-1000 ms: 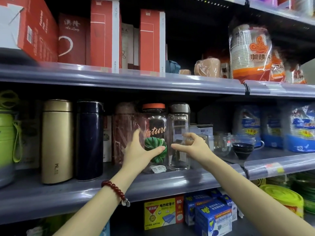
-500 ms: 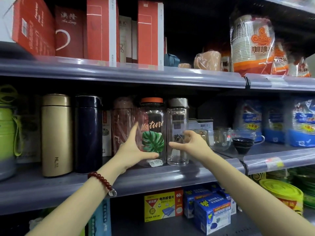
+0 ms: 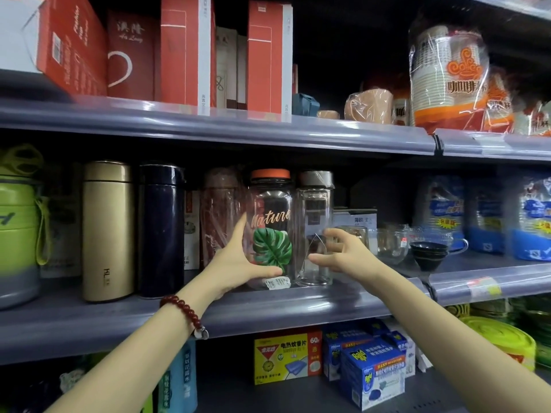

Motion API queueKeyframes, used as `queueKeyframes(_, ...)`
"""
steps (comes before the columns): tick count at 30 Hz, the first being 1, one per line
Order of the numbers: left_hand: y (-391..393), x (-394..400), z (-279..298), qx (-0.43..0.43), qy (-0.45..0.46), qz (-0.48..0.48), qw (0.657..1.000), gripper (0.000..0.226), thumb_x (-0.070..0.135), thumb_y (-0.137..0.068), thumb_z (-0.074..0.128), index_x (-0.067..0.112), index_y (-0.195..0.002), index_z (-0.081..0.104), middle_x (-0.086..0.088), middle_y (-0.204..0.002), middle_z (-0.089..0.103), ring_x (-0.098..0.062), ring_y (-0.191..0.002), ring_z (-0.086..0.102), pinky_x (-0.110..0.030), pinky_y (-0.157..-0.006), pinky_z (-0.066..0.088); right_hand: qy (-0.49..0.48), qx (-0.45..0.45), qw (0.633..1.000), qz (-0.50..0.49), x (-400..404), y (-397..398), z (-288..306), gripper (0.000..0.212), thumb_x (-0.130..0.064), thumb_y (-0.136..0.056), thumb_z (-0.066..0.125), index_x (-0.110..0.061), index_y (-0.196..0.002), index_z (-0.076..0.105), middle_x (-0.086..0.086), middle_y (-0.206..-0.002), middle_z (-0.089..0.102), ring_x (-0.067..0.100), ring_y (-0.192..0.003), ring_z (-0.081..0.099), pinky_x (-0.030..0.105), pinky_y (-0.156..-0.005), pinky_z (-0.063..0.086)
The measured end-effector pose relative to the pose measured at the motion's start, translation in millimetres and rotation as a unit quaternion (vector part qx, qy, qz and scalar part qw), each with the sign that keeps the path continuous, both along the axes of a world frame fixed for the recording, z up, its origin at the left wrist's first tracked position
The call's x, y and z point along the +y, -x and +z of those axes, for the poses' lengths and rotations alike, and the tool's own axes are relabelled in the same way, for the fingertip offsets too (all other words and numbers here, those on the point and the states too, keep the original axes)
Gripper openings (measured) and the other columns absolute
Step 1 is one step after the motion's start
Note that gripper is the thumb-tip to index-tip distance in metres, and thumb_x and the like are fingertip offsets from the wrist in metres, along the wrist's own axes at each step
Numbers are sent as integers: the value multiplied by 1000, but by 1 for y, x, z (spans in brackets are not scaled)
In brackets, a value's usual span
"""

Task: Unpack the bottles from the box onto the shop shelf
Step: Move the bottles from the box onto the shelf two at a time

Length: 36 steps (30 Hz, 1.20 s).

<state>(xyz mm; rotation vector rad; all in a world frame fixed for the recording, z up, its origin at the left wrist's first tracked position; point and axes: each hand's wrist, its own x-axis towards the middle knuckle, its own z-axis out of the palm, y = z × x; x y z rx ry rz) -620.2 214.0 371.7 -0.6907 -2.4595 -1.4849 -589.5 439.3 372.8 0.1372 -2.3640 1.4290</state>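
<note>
In the head view, both arms reach up to the middle shelf (image 3: 268,308) of a shop rack. The left hand (image 3: 238,263) holds the clear bottle with the orange cap (image 3: 269,231), printed with a green leaf and the word "Nature": its thumb lies across the lower front of the bottle and its fingers reach up along the bottle's left side. The bottle stands upright on the shelf. Touching it, on the side away from the left hand, stands a clear bottle with a grey cap (image 3: 314,231), also upright. The right hand (image 3: 343,254) is spread wide at this bottle's lower right side, thumb out in front of the glass and fingers bent toward it; whether they actually touch it cannot be told. A red bead bracelet (image 3: 185,312) sits on the left wrist. Just beyond the left hand's fingers stands a reddish translucent bottle (image 3: 220,222), then, farther out, a dark blue flask (image 3: 161,231) and a gold flask (image 3: 107,231). Past the right hand are glass cups (image 3: 390,242) and stacked dark bowls (image 3: 428,253). Above both hands, red boxes (image 3: 185,52) stand on the upper shelf.
</note>
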Motion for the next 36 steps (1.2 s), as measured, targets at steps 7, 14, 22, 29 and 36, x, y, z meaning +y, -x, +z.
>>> queueKeyframes(7, -3, 5, 1, 11, 45, -14, 999, 137, 51, -48, 88, 49, -145, -9, 6, -158, 21, -24, -140, 35, -46, -114, 29, 0, 2, 1000, -3, 13, -12, 1, 81, -27, -73, 82, -26, -142, 39, 11, -142, 47, 22, -112, 54, 39, -95, 49)
queueKeyframes(14, -10, 18, -2, 45, 55, 24, 997, 132, 46, -58, 86, 44, -146, -13, 5, -159, 17, -24, -141, 31, -40, -113, 27, 9, 30, 999, -43, 13, -14, -8, 78, -33, -74, 81, -25, -140, 41, 9, -138, 50, 21, -112, 55, 36, -94, 45)
queueKeyframes(22, -18, 30, -7, 66, 41, 72, 994, 132, 46, -59, 85, 41, -147, -12, -4, -155, 29, -29, -135, 41, -38, -107, 35, -18, 60, 995, -83, 7, -13, -10, 75, -36, -74, 80, -22, -137, 42, 5, -136, 52, 19, -109, 53, 35, -94, 46)
queueKeyframes(29, -23, 25, -4, 50, 44, 59, 996, 131, 45, -59, 85, 43, -146, -12, 2, -157, 24, -27, -140, 34, -42, -113, 28, -37, 44, 996, -71, 11, -18, -9, 76, -40, -74, 78, -24, -139, 41, 7, -140, 50, 23, -119, 53, 36, -96, 45)
queueKeyframes(36, -33, 25, -6, 60, 65, 83, 993, 126, 52, -63, 80, 32, -150, -10, -4, -157, 25, -26, -140, 33, -38, -112, 29, -51, 22, 995, -84, 9, -26, -4, 98, -50, -71, 78, -15, -148, 28, 6, -147, 44, 26, -130, 47, 40, -104, 41)
